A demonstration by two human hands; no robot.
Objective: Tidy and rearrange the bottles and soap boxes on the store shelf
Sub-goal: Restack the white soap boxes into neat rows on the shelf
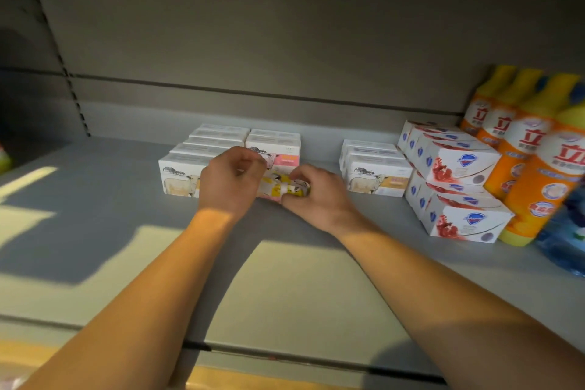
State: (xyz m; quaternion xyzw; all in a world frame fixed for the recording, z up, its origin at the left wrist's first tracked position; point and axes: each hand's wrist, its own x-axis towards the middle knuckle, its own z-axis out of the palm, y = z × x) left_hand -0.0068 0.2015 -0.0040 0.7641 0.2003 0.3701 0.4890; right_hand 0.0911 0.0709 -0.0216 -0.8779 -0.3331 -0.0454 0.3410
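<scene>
Together, left hand (232, 182) and right hand (311, 196) gripping a small yellow-and-white cardboard soap box (280, 188), lying on the grey metal shelf (95, 231), touching the white soap-box rows (202, 152).

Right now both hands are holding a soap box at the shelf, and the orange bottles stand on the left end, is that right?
Not quite. The head view shows the orange bottles on the right end. Both the left hand and right hand do hold a soap box.

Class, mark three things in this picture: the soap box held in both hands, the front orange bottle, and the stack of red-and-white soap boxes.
held soap box (278, 188), head view, yellow patch on its top face.
front orange bottle (538, 190), head view, middle of its label.
red-and-white soap boxes (459, 165), head view, front face of the upper front box.
</scene>
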